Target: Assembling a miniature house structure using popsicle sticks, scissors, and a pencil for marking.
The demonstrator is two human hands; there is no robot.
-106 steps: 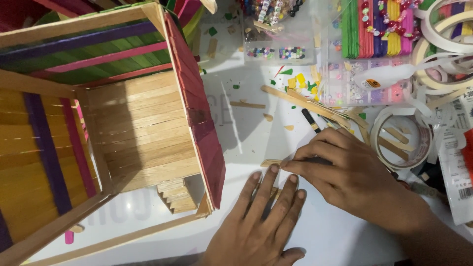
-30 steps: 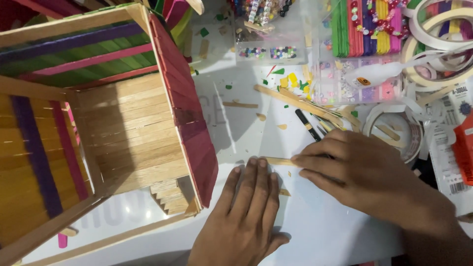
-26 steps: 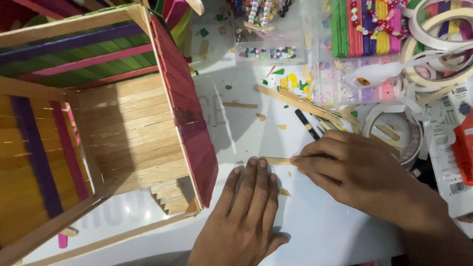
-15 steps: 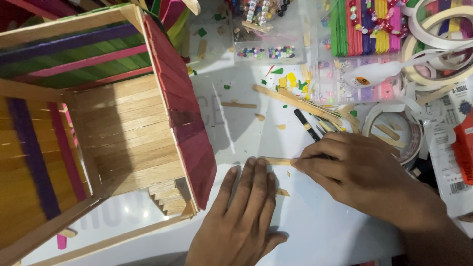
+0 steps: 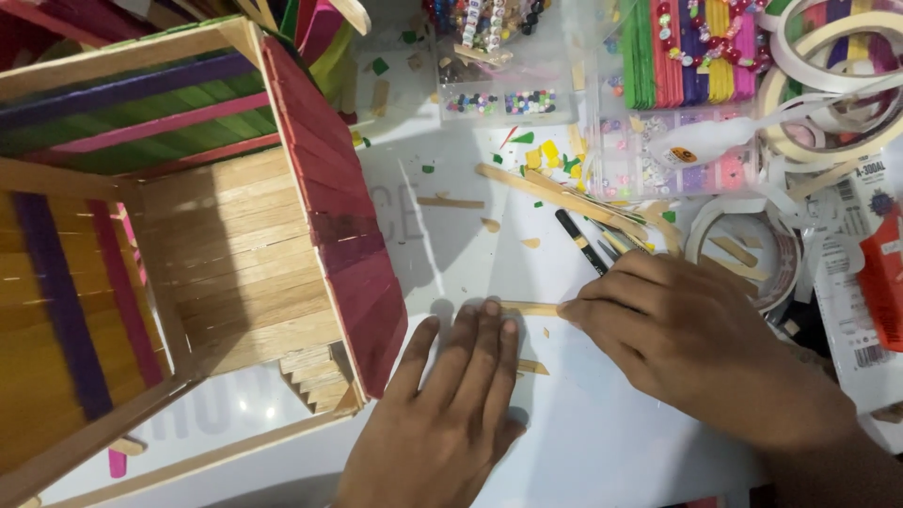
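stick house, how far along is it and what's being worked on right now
Done: the stick house has plain wood walls and a coloured roof. In hand: the left hand pins a plain stick flat while the right hand works its end. Left: loose sticks lie unused.

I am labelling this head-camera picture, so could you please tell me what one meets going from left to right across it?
Craft-stick house → left hand → plain wooden stick → right hand → tape roll → red object at the right edge.
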